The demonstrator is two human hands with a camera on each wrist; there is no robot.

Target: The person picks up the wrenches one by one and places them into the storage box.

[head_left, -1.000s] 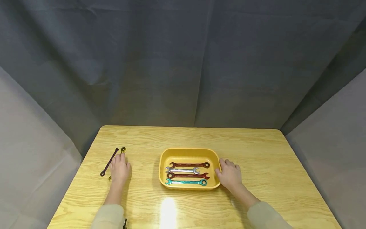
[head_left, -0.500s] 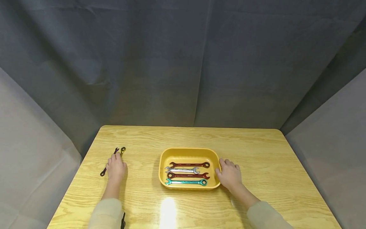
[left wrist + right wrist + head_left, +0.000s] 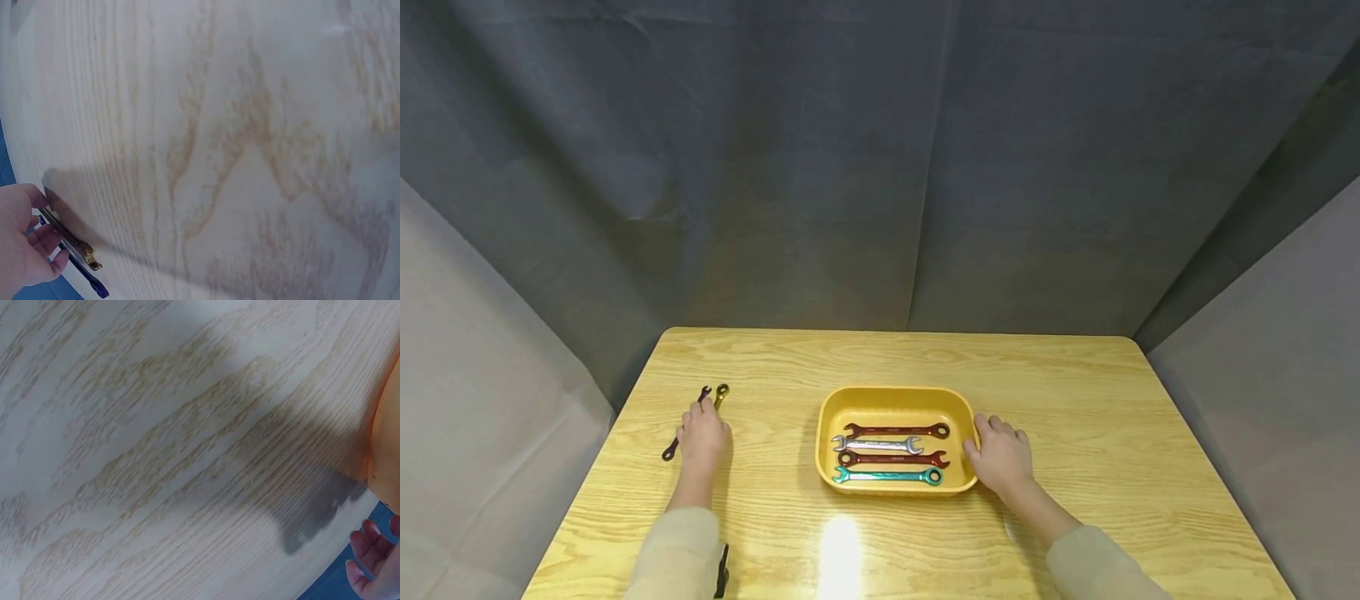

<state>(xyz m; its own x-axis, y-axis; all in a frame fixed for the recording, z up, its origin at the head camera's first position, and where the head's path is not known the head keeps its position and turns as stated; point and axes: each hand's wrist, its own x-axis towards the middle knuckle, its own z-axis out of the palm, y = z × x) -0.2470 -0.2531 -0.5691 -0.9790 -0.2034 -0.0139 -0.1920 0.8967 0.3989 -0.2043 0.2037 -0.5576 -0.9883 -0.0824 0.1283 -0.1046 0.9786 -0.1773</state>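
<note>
My left hand is over two wrenches at the table's left. In the left wrist view its thumb and curled fingers close about the gold wrench; the fingers also lie across the purple wrench, and whether they grip it is unclear. Both shafts are partly hidden. At mid-table stands a yellow tray holding two red wrenches, a silver wrench and a teal wrench. My right hand holds the tray's right rim, its thumb over the edge.
The wooden table has bare surface between the left hand and the tray, and right of the right hand. A dark grey curtain hangs behind it, with pale panels at both sides.
My left hand has shifted slightly left, from over the gold wrench to cover part of the purple one too. The right hand, the tray and its wrenches stay put.
</note>
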